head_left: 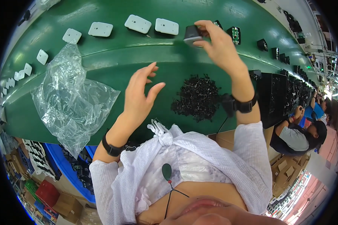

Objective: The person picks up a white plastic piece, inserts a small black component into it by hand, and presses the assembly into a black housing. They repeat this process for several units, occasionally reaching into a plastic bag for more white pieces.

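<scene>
My right hand (218, 44) grips a small black box-shaped housing (192, 31) with a pale lower edge, fingers and thumb closed on its right side. It is held over the far part of the green table (165, 77), beside a row of white rounded-corner plates (166, 27). Open and holding nothing, my left hand (139, 88) hovers over the near part of the table, thumb apart from the fingers. A heap of small black parts (197, 96) lies between my hands and closer to me. Just right of my right hand stands a black housing with a green circuit board (234, 35).
A crumpled clear plastic bag (69, 99) covers the table's left part. More black housings (262, 45) line the right, near a black bin (271, 95). A blue tray (65, 165) sits below left. A seated person in a dark cap (298, 135) works at the far right.
</scene>
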`<state>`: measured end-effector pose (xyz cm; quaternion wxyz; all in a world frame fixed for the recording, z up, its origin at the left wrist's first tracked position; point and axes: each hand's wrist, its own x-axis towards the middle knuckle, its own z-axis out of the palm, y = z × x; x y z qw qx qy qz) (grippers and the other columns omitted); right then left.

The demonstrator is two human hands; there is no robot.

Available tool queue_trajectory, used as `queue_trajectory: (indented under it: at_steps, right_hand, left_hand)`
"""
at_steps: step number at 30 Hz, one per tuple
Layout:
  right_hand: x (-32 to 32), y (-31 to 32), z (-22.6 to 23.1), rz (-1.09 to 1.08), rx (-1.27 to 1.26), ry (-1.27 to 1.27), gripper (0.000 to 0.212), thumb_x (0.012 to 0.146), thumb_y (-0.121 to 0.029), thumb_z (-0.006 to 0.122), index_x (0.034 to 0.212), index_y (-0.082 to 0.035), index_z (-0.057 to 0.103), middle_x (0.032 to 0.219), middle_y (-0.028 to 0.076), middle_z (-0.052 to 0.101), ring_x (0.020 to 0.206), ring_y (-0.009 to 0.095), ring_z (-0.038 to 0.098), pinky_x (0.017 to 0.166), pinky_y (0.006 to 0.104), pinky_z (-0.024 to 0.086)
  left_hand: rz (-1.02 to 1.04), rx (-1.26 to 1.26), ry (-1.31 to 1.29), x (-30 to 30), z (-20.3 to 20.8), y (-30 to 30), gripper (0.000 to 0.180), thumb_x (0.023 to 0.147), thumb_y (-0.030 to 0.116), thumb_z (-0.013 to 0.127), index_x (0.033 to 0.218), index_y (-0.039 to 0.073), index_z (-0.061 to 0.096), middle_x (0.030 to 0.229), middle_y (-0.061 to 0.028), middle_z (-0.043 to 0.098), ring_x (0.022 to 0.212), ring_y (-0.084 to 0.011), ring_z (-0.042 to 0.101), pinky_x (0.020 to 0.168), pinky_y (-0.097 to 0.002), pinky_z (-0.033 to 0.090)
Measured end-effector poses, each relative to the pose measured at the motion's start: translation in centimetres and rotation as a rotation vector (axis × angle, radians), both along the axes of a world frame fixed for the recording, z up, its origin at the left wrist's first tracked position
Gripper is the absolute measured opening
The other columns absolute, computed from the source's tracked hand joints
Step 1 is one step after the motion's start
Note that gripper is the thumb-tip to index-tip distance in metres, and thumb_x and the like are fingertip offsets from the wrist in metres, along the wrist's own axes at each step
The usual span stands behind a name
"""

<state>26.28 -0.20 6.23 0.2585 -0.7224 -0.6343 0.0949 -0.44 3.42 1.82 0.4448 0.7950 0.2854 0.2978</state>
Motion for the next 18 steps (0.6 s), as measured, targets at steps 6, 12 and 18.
queue_trajectory:
  at_steps: [6, 12, 18]
  right_hand:
    - [4.8, 4.3, -1.4, 0.34, -0.264, -0.257, 0.043, 0.078, -0.005, 0.067, 0.12, -0.008, 0.059, 0.104, 0.014, 0.063, 0.1, 0.032, 0.058, 0.089, 0.0406, 0.046]
    - [4.8, 5.6, 1.0, 0.287, -0.55, 0.037, 0.049, 0.079, 0.0, 0.066, 0.126, -0.007, 0.057, 0.108, 0.012, 0.06, 0.097, 0.026, 0.058, 0.09, 0.0338, 0.047]
    - [-3.8, 5.4, 4.2, 0.235, -0.007, -0.038, 0.053, 0.079, -0.003, 0.069, 0.129, -0.006, 0.053, 0.118, 0.011, 0.057, 0.107, 0.025, 0.057, 0.094, 0.0329, 0.045]
  left_hand:
    - [0.365, 0.541, 0.2, -8.1, 3.4, 1.5, 0.048, 0.082, 0.013, 0.071, 0.126, 0.0, 0.056, 0.126, -0.0157, 0.057, 0.113, -0.0334, 0.054, 0.097, -0.0408, 0.042]
    - [0.885, 0.517, 0.789, -20.6, -1.6, 3.7, 0.099, 0.075, 0.045, 0.075, 0.147, -0.001, 0.025, 0.147, -0.0257, 0.031, 0.137, -0.044, 0.026, 0.11, -0.0493, 0.026]
    - [0.891, 0.457, 0.737, -21.8, -3.8, 3.7, 0.042, 0.082, 0.026, 0.071, 0.115, 0.005, 0.058, 0.118, -0.0162, 0.057, 0.112, -0.0366, 0.052, 0.094, -0.046, 0.039]
